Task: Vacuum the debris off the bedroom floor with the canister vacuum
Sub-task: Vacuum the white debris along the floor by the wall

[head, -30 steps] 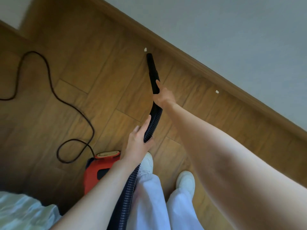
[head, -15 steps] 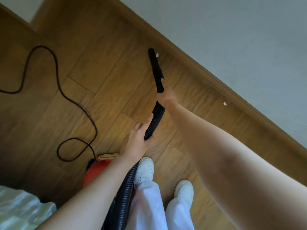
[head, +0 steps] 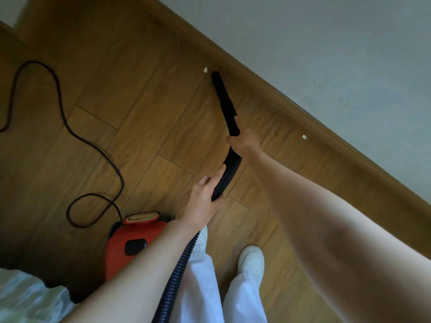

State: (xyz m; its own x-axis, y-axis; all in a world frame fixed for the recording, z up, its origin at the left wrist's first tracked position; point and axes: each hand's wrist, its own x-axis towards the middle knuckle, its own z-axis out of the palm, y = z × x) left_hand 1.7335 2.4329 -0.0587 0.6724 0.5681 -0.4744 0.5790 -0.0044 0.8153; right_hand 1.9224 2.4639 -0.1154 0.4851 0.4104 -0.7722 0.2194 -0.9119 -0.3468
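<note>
The right hand (head: pixel 242 142) grips the base of the tapered black plastic nozzle (head: pixel 225 101), whose tip sits just beside a small pale scrap of debris (head: pixel 205 69) near the wooden baseboard (head: pixel 303 108). The left hand (head: pixel 205 199) holds the ribbed black hose (head: pixel 227 178) lower down. The red canister vacuum (head: pixel 130 243) stands on the wood-plank floor (head: pixel 151 127), and a second pale scrap (head: pixel 304 136) lies by the baseboard.
</note>
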